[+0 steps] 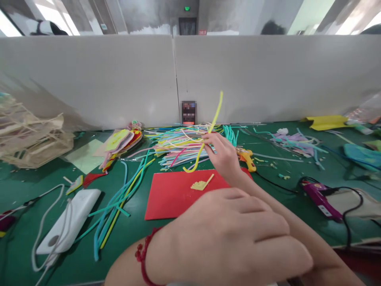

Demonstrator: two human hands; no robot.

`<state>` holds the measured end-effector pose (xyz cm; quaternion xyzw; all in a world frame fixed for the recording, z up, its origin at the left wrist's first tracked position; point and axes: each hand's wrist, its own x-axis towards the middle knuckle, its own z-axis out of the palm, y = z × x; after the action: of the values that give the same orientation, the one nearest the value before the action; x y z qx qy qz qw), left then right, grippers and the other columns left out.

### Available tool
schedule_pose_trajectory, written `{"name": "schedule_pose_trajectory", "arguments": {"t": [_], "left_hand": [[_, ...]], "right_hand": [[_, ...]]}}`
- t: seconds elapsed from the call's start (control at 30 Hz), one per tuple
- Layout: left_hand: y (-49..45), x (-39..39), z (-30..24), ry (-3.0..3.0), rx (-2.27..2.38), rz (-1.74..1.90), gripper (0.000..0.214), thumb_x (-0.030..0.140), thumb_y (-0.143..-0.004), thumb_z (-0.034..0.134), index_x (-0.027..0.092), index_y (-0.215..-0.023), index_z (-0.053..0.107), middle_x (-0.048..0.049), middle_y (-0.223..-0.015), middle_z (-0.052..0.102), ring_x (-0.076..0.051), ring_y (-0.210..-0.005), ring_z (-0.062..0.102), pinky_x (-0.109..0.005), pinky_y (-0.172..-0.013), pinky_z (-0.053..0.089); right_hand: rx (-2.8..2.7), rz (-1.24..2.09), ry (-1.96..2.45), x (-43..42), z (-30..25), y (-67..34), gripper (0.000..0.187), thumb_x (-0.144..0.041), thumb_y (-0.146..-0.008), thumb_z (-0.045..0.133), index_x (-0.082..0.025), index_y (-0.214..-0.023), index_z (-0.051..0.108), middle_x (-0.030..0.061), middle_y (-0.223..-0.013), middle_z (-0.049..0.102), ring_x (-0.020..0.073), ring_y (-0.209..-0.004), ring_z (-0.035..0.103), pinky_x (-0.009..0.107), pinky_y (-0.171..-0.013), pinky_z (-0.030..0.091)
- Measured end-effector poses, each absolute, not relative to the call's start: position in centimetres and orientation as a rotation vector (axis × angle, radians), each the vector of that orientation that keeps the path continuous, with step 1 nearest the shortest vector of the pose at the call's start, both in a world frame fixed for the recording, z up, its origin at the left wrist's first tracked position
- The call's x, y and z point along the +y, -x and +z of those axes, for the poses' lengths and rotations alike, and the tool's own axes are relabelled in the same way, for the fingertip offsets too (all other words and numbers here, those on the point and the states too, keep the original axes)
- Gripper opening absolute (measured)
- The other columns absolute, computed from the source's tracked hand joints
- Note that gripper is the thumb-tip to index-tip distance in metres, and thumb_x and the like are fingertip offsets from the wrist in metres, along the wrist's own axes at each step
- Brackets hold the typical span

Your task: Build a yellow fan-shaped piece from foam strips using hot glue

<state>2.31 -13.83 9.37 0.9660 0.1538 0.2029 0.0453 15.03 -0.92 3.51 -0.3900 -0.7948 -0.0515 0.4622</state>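
My right hand (pixel 224 155) pinches a yellow chenille stem (pixel 216 113); its upper end points up and its lower end curls left. Behind that hand spreads a pile of pastel chenille stems (pixel 171 145). Large in the foreground, my left hand (pixel 229 234) is turned back-side up, a red bracelet (pixel 143 254) at its wrist. Its fingers are bent and pressed together, the tips out of sight; whether it holds anything is hidden. Beyond it, on a red sheet (pixel 166 194), lies a small pale-yellow fan-shaped piece (pixel 200 185) with a short stalk.
An orange glue gun (pixel 247 159) lies right of the pile, its cable running toward a purple power tool (pixel 321 200). At left are a white power bank (pixel 70 220) with a cable, loose stems (pixel 125 198) and a wooden-stick model (pixel 35 139). A phone (pixel 189 113) leans against the partition (pixel 119 79).
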Motion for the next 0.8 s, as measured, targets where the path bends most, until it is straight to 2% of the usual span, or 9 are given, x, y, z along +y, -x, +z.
{"name": "schedule_pose_trajectory", "arguments": {"t": [0.1, 0.17, 0.3, 0.4, 0.5, 0.6, 0.7, 0.8], "left_hand": [[-3.8, -12.6, 7.1, -3.03, 0.371, 0.664, 0.025, 0.02, -0.094, 0.037, 0.02, -0.094, 0.063, -0.0027, -0.097, 0.067, -0.012, -0.095, 0.061, -0.026, -0.09, 0.047], [-3.4, -12.2, 4.6, -3.075, 0.441, 0.744, 0.02, 0.02, -0.093, 0.042, 0.017, -0.099, 0.061, -0.0037, -0.097, 0.068, -0.013, -0.095, 0.061, -0.028, -0.091, 0.046], [-0.5, -11.0, 0.1, -3.047, 0.806, 1.052, 0.017, 0.015, -0.09, 0.051, 0.016, -0.105, 0.059, -0.0048, -0.106, 0.067, -0.016, -0.104, 0.059, -0.032, -0.097, 0.044], [1.7, -9.4, -1.8, -2.948, 1.16, 1.149, 0.021, 0.021, -0.09, 0.053, 0.014, -0.109, 0.057, -0.0091, -0.108, 0.066, -0.019, -0.109, 0.058, -0.034, -0.095, 0.046], [2.8, -8.0, -2.7, -2.908, 1.228, 1.043, 0.025, 0.029, -0.091, 0.051, 0.015, -0.111, 0.057, -0.0094, -0.11, 0.065, -0.02, -0.111, 0.057, -0.038, -0.097, 0.045], [3.3, -7.4, -3.3, -2.873, 1.104, 0.881, 0.023, 0.033, -0.092, 0.049, 0.017, -0.103, 0.06, -0.0073, -0.109, 0.066, -0.019, -0.111, 0.057, -0.039, -0.1, 0.043], [3.5, -7.5, -3.6, -2.829, 1.003, 0.798, 0.021, 0.032, -0.093, 0.047, 0.018, -0.094, 0.062, -0.0045, -0.103, 0.067, -0.016, -0.103, 0.059, -0.035, -0.098, 0.044], [3.3, -7.9, -3.7, -2.826, 0.967, 0.759, 0.026, 0.026, -0.096, 0.04, 0.018, -0.089, 0.063, -0.0023, -0.092, 0.069, -0.013, -0.092, 0.062, -0.03, -0.09, 0.047]], "right_hand": [[-2.026, -0.252, 1.075, -2.0, 2.0, -17.6, 0.018, -0.019, -0.091, 0.045, -0.021, -0.076, 0.054, 0.0069, -0.081, 0.065, 0.0214, -0.083, 0.059, 0.035, -0.077, 0.044], [-2.082, -0.298, 1.098, -2.7, 0.9, -18.9, 0.019, -0.018, -0.091, 0.046, -0.021, -0.073, 0.054, 0.0061, -0.077, 0.065, 0.0206, -0.078, 0.057, 0.034, -0.074, 0.043], [-2.206, -0.301, 1.025, -3.8, -1.7, -20.1, 0.019, -0.012, -0.09, 0.045, -0.019, -0.075, 0.054, 0.0057, -0.078, 0.066, 0.0188, -0.076, 0.058, 0.031, -0.07, 0.041], [-2.229, -0.289, 0.965, -4.2, -3.5, -20.3, 0.019, -0.01, -0.09, 0.045, -0.019, -0.076, 0.055, 0.0054, -0.079, 0.067, 0.0178, -0.074, 0.059, 0.03, -0.066, 0.039], [-2.227, -0.224, 0.929, -4.3, -4.5, -20.4, 0.017, -0.011, -0.09, 0.046, -0.019, -0.079, 0.056, 0.0048, -0.084, 0.069, 0.0169, -0.076, 0.061, 0.03, -0.067, 0.04], [-2.201, -0.15, 0.916, -4.4, -4.8, -20.7, 0.015, -0.012, -0.09, 0.048, -0.02, -0.081, 0.058, 0.0039, -0.086, 0.07, 0.0163, -0.08, 0.064, 0.03, -0.07, 0.043], [-2.174, -0.056, 0.901, -4.6, -4.7, -21.0, 0.015, -0.012, -0.089, 0.049, -0.021, -0.083, 0.059, 0.0043, -0.089, 0.07, 0.016, -0.083, 0.065, 0.03, -0.073, 0.047], [-2.128, 0.05, 0.875, -5.0, -4.4, -21.0, 0.015, -0.011, -0.088, 0.05, -0.021, -0.09, 0.061, 0.0054, -0.095, 0.069, 0.0157, -0.089, 0.065, 0.031, -0.078, 0.051]]}}
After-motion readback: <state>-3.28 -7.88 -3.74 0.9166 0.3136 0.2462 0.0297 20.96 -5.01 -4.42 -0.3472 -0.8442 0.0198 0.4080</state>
